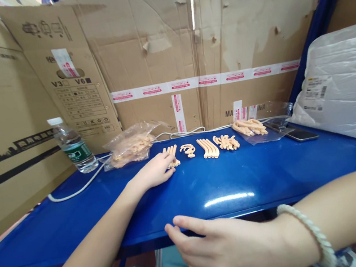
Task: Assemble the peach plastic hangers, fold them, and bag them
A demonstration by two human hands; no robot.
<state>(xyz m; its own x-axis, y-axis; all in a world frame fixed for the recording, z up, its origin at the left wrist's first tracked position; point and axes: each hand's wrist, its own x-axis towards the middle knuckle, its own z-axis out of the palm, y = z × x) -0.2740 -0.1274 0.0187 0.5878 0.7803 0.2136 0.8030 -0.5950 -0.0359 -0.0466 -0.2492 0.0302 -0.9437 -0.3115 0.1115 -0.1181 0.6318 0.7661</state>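
Note:
My left hand (158, 169) reaches over the blue table, its fingertips on a row of slim beige curved pieces (176, 163). The thumb lies apart from the fingers, and part of the row is hidden beneath them. To the right lie a few thin hook-shaped beige pieces (188, 150), a tidy row of longer curved pieces (208, 148), and a loose heap of small beige pieces (229, 142). Close to the camera, my right hand (231, 245) hovers by the front table edge. Its fingers are loosely bent and apart, with nothing between them.
Clear bags of beige parts lie left (133, 149) and right (248, 127). A water bottle (77, 152) stands at the left by a white cable (82, 193). A phone (301, 134) rests near a white wrapped package (343, 83). Cardboard (151, 56) walls the back.

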